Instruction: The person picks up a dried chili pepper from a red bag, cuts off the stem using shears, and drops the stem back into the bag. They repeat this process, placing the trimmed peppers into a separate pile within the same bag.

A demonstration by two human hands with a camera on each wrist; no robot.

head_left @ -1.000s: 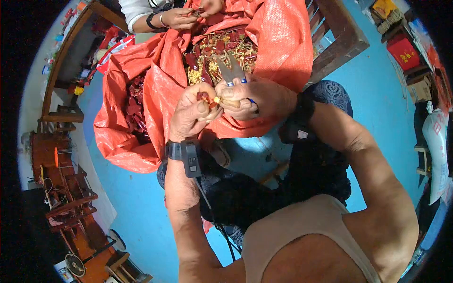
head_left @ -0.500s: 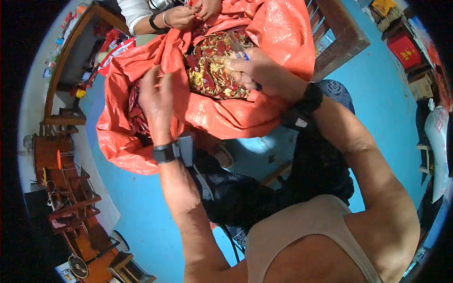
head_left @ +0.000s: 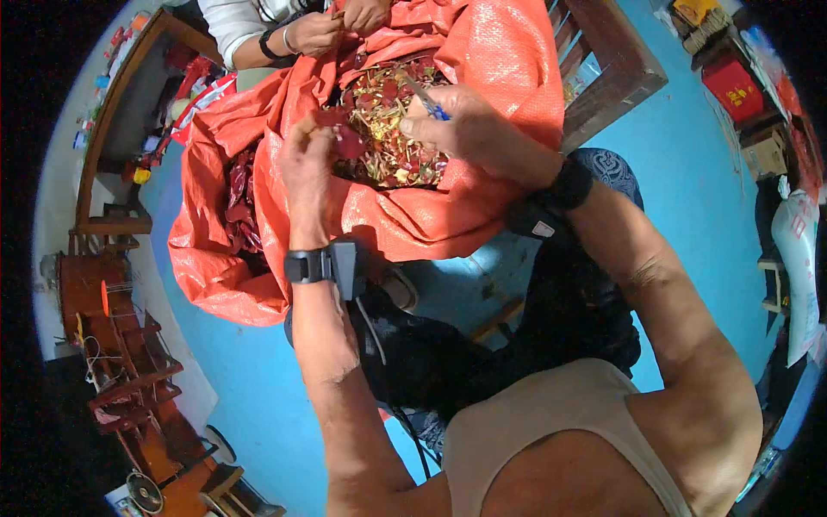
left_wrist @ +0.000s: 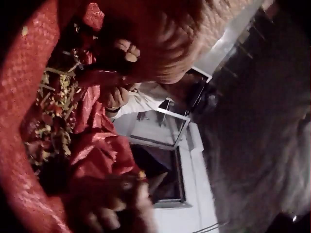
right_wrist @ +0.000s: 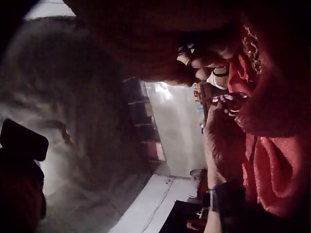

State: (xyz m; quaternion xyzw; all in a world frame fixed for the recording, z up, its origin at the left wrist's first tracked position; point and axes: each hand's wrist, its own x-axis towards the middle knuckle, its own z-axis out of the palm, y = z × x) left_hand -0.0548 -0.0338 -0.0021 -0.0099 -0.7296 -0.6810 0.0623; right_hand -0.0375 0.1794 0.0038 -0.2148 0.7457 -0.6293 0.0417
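Note:
In the head view my left hand (head_left: 307,164) pinches a dark red dried chili (head_left: 347,140) over the near left part of an open orange-red woven sack (head_left: 392,215). My right hand (head_left: 474,129) grips scissors with blue handles (head_left: 438,112), their grey blades pointing up and left. Below the blades lies a heap of cut chili pieces, yellow seeds and stems (head_left: 383,112). Whole dark red chilies (head_left: 241,202) fill a second opening at the left. The right wrist view is dim, with the left hand (right_wrist: 221,141) beyond the right.
Across the sack, another person's hands (head_left: 314,34) work close together at its far rim. A wooden chair frame (head_left: 624,73) stands at the right of the sack. Shelves with a red box (head_left: 735,93) and a white bag (head_left: 794,267) line the right side over a blue floor (head_left: 689,172).
The hands were together at the scissors, then parted. My left hand went to the whole chilies at left and has come back toward the middle with a chili; the right stays over the heap.

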